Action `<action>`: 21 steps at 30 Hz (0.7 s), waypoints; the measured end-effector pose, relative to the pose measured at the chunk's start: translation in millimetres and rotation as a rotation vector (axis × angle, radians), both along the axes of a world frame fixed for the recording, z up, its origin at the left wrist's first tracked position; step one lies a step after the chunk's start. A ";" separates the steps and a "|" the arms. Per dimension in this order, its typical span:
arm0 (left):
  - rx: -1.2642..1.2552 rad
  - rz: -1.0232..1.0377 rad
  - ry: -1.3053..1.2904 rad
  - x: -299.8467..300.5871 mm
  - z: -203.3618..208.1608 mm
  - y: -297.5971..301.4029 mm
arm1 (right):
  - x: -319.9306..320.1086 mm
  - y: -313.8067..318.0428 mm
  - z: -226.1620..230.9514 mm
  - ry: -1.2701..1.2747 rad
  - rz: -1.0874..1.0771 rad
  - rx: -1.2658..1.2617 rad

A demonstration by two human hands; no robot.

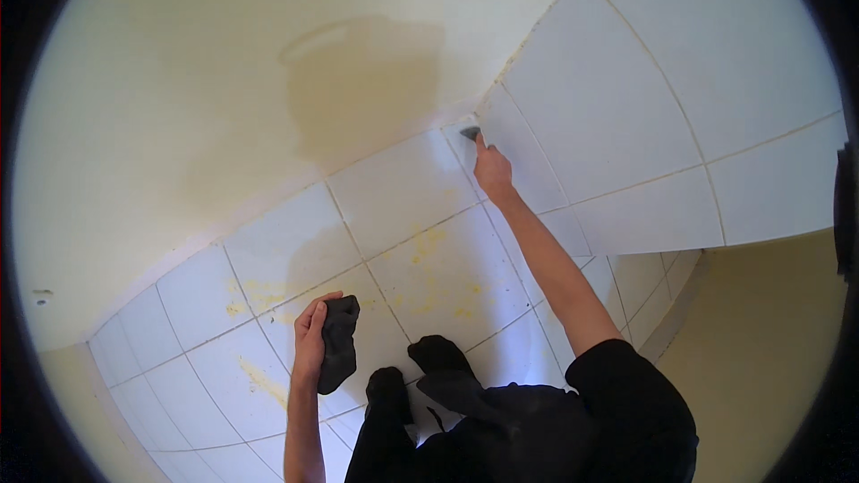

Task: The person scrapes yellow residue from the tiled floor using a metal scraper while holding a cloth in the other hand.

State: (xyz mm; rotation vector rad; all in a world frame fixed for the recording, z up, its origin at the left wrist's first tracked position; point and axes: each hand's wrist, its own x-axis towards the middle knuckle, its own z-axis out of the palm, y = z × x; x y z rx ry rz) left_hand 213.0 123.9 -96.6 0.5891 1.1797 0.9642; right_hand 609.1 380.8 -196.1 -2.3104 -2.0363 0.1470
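Note:
My left hand is closed around the edge of a crumpled black cloth, which hangs down beside the fingers in front of my body. Far out ahead, my right arm reaches to the corner where the floor meets two walls. There my right hand grips a small scraper with a dark, wedge-shaped end. That end is at the corner, close to the tiles; whether it touches them I cannot tell. Its handle is mostly hidden in the hand.
White floor tiles carry yellowish smears and small specks. A cream wall rises ahead, and a tiled surface stands on the right. My feet, in black, are on the floor near the lower middle.

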 end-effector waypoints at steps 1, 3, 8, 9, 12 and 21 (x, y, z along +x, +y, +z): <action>-0.011 0.005 0.007 -3.5 -2.1 -4.2 | -4.4 10.9 4.0 0.004 0.028 0.004; -0.015 -0.015 0.018 -0.8 -0.9 -5.8 | 2.6 32.3 6.0 0.010 0.040 0.018; 0.020 0.000 0.058 -1.5 -7.8 -10.6 | 8.0 43.9 17.4 0.099 0.042 -0.193; 0.023 0.016 0.060 -3.3 -4.8 -9.9 | 1.3 41.2 27.8 0.099 0.059 -0.191; -0.008 0.016 0.056 -2.7 5.3 -8.7 | -4.1 26.8 46.8 0.062 0.041 -0.247; -0.027 0.055 0.048 -7.8 7.1 -10.9 | 6.9 51.9 15.8 -0.078 0.130 -0.087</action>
